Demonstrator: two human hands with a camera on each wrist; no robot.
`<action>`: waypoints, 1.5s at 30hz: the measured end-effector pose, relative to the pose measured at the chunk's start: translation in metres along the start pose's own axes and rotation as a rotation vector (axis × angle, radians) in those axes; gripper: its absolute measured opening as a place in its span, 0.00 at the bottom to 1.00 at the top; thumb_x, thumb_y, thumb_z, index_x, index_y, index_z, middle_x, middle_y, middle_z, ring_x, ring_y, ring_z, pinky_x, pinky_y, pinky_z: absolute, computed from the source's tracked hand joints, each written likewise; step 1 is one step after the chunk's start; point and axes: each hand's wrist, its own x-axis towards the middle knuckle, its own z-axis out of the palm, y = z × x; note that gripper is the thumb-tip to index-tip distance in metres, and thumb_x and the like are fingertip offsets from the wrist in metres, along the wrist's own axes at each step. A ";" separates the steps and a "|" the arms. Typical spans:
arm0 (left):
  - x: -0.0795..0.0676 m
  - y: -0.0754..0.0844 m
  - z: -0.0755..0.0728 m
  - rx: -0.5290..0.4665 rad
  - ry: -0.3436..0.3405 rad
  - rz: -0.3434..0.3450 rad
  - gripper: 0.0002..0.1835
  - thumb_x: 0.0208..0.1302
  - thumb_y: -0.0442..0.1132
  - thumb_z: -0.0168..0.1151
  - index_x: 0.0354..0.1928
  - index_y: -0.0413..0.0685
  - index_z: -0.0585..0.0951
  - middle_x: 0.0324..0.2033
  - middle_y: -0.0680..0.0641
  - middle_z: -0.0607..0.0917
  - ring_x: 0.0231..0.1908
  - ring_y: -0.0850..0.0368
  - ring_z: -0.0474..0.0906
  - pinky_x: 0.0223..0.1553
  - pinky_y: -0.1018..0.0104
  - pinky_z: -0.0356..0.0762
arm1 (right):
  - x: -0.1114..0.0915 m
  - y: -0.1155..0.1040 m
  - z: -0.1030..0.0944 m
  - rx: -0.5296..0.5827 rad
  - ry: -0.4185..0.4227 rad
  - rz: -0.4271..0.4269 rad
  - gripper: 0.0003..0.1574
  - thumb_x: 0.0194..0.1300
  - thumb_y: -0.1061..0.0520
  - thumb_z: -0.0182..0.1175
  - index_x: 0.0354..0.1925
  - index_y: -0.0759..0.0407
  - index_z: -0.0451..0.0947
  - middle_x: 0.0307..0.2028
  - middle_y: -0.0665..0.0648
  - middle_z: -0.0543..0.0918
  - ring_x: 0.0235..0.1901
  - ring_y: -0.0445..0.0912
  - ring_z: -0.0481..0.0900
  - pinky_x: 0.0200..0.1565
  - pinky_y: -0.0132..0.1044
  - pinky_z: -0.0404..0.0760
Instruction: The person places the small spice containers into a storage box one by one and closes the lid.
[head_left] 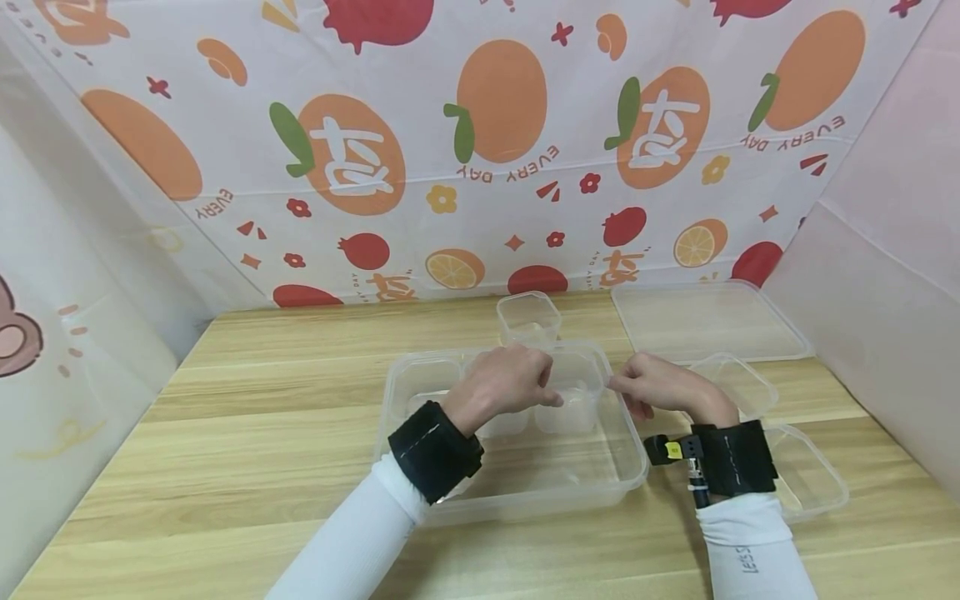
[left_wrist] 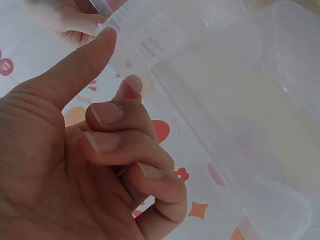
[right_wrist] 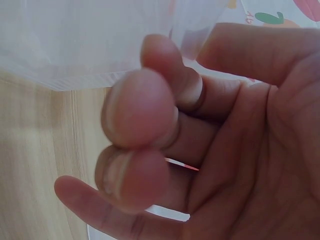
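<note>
A large clear plastic storage box (head_left: 517, 500) stands on the table with several small clear containers inside. My left hand (head_left: 502, 382) hangs over it, beside a small container (head_left: 570, 412). In the left wrist view the thumb (left_wrist: 95, 55) reaches toward a clear plastic edge, apart from the loosely bent fingers (left_wrist: 127, 145), which hold nothing visible. My right hand (head_left: 663, 387) is at the box's right rim. Its thumb and index finger (right_wrist: 160, 52) pinch the clear plastic there, and the other fingers curl outside the wall.
Behind the box stands another small clear container (head_left: 528, 317). A large flat clear lid (head_left: 708, 321) lies at the back right. Two smaller clear plastic pieces, one behind the right wrist (head_left: 742, 383) and one nearer (head_left: 813, 475), lie on the right. Fabric walls (head_left: 480, 200) surround the wooden table (head_left: 247, 433).
</note>
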 end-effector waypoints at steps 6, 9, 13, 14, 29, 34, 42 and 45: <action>0.000 0.002 0.002 0.039 -0.006 -0.014 0.14 0.49 0.54 0.66 0.22 0.56 0.76 0.16 0.54 0.74 0.19 0.60 0.69 0.19 0.68 0.65 | 0.000 0.000 0.000 0.005 -0.006 0.001 0.29 0.66 0.57 0.46 0.09 0.61 0.71 0.07 0.50 0.69 0.10 0.45 0.65 0.16 0.32 0.59; 0.000 0.002 0.003 0.063 -0.013 -0.020 0.14 0.49 0.54 0.66 0.24 0.55 0.77 0.16 0.55 0.75 0.19 0.60 0.69 0.19 0.67 0.66 | 0.000 0.001 0.001 0.005 -0.010 -0.004 0.29 0.66 0.56 0.46 0.09 0.61 0.71 0.07 0.51 0.69 0.10 0.46 0.65 0.16 0.32 0.60; 0.000 0.003 0.004 0.075 -0.016 -0.027 0.14 0.49 0.54 0.67 0.25 0.54 0.78 0.16 0.54 0.75 0.19 0.60 0.69 0.18 0.68 0.65 | -0.001 0.001 0.001 0.003 -0.014 -0.008 0.29 0.66 0.56 0.46 0.10 0.61 0.71 0.08 0.51 0.69 0.10 0.46 0.65 0.17 0.33 0.60; 0.000 0.004 0.005 0.075 -0.016 -0.030 0.14 0.48 0.54 0.67 0.26 0.54 0.78 0.16 0.54 0.75 0.18 0.60 0.69 0.18 0.68 0.65 | -0.001 0.002 0.001 0.005 -0.014 -0.009 0.29 0.67 0.56 0.46 0.10 0.61 0.71 0.08 0.51 0.69 0.10 0.45 0.65 0.17 0.33 0.61; 0.004 0.006 0.013 0.115 -0.013 -0.020 0.15 0.47 0.54 0.68 0.24 0.51 0.80 0.15 0.55 0.75 0.16 0.61 0.68 0.17 0.69 0.65 | -0.002 0.002 0.002 0.028 -0.027 -0.014 0.28 0.67 0.57 0.46 0.11 0.62 0.71 0.08 0.51 0.69 0.10 0.43 0.65 0.17 0.33 0.63; 0.003 0.007 0.013 0.124 0.000 -0.016 0.15 0.47 0.54 0.68 0.23 0.51 0.80 0.14 0.55 0.75 0.16 0.61 0.68 0.16 0.70 0.64 | -0.002 0.002 0.001 0.024 -0.024 -0.016 0.28 0.67 0.57 0.46 0.10 0.61 0.71 0.08 0.50 0.69 0.10 0.43 0.65 0.17 0.33 0.63; 0.001 0.006 0.009 0.084 0.005 0.026 0.14 0.52 0.54 0.65 0.25 0.52 0.77 0.16 0.55 0.74 0.18 0.61 0.68 0.18 0.69 0.65 | -0.001 0.002 0.001 0.023 -0.024 -0.016 0.28 0.67 0.56 0.46 0.10 0.62 0.71 0.08 0.51 0.69 0.10 0.43 0.65 0.17 0.32 0.63; -0.001 0.005 0.003 0.056 0.035 0.070 0.15 0.55 0.55 0.61 0.27 0.53 0.75 0.18 0.54 0.74 0.20 0.61 0.68 0.20 0.69 0.65 | -0.001 0.002 0.001 0.026 -0.024 -0.009 0.28 0.67 0.56 0.46 0.11 0.61 0.71 0.08 0.51 0.69 0.10 0.43 0.65 0.16 0.33 0.63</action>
